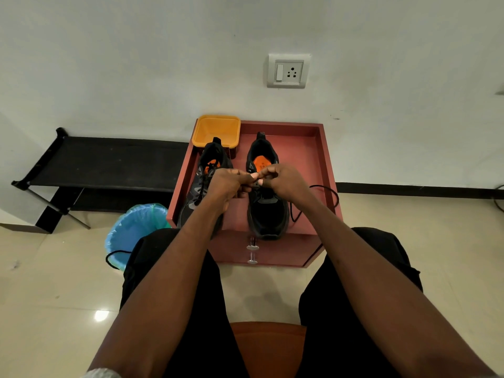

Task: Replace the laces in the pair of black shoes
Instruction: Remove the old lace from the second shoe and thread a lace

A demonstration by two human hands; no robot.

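Head view: lace [324, 196] pinched by both grips, left hand [227, 184] and right hand [283, 180], above right shoe [268, 211]; eyelet may be missed if slipped.

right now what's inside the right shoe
An orange insole shows at the heel of the right shoe. The hands cover the middle; nothing can be seen of the inside toward the toe.

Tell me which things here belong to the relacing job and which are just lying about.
Job: left shoe, laced; right shoe; black lace trailing beside it; left hand and right hand, pinching at the right shoe.

Lying about: yellow tub, blue-lined bin, black rack, wall socket.
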